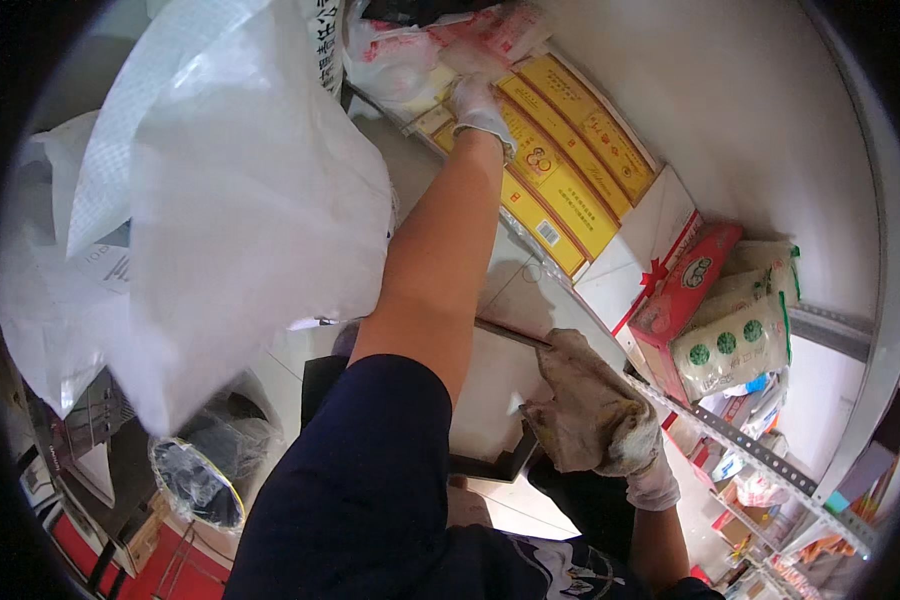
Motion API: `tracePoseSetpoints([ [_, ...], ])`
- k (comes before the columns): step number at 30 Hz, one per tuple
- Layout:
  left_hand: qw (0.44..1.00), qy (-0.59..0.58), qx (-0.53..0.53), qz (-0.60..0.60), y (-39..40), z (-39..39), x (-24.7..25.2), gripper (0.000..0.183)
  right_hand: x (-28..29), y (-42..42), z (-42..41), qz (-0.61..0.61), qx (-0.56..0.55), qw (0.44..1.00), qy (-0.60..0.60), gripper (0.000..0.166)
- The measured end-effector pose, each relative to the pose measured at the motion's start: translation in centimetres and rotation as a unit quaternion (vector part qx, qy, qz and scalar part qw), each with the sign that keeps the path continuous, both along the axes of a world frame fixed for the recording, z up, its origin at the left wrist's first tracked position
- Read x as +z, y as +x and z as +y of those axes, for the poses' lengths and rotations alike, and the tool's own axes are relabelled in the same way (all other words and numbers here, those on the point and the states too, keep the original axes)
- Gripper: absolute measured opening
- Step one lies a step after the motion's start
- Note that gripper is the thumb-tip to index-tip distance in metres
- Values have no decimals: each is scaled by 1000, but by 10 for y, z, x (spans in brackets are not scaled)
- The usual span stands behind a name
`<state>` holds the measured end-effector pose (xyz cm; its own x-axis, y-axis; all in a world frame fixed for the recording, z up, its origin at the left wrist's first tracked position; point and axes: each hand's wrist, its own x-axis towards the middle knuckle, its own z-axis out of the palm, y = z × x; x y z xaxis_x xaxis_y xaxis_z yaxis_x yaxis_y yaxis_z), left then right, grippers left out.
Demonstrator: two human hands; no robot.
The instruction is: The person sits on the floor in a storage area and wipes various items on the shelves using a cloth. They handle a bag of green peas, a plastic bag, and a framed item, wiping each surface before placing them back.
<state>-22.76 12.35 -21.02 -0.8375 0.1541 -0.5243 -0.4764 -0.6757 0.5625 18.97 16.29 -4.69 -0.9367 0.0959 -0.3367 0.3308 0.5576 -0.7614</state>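
Note:
My left hand (480, 116), in a whitish glove, reaches far forward to the yellow boxes (562, 161) lined up on a shelf. Its fingertips are blurred beside red-printed plastic bags (412, 56), and whether they grip anything is unclear. On the lower right, my right hand (649, 457), also gloved, holds a dirty brown-grey cloth (585, 397), which hangs forward near the shelf's front edge. The cloth partly hides the fingers.
Large white woven sacks (255, 187) bulk up on the left. A red box (690, 285) and bagged goods with green edging (735, 345) stand right of the yellow boxes. Perforated metal shelf rails (765, 450) run at right. A lined waste bin (199, 484) stands lower left.

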Motion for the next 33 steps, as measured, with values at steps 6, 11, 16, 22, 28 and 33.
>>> tracePoseSetpoints([
  [6, 991, 105, 78, -32, -19, 5, -20, 28, -18, -31, 4, -14, 23, 1000, -10, 35],
  [11, 987, 142, 16, 74, -51, 16, -50, 32, -29, -52, 6, -20, 45, 999, -10, 34],
  [16, 982, 142, -42, 116, -48, 11, -9, 37, -30, -58, 11, -27, 40, 999, -1, 33],
  [22, 971, 201, -62, 109, -63, 10, -2, 43, -29, -60, 12, -34, 45, 998, 11, 32],
  [28, 978, 151, -68, 130, -90, 17, 1, 43, -23, -51, 14, -39, 46, 998, 33, 31],
  [33, 973, -82, -52, 209, -126, 8, 20, 44, 3, -53, 28, -44, 121, 982, 139, 31],
])
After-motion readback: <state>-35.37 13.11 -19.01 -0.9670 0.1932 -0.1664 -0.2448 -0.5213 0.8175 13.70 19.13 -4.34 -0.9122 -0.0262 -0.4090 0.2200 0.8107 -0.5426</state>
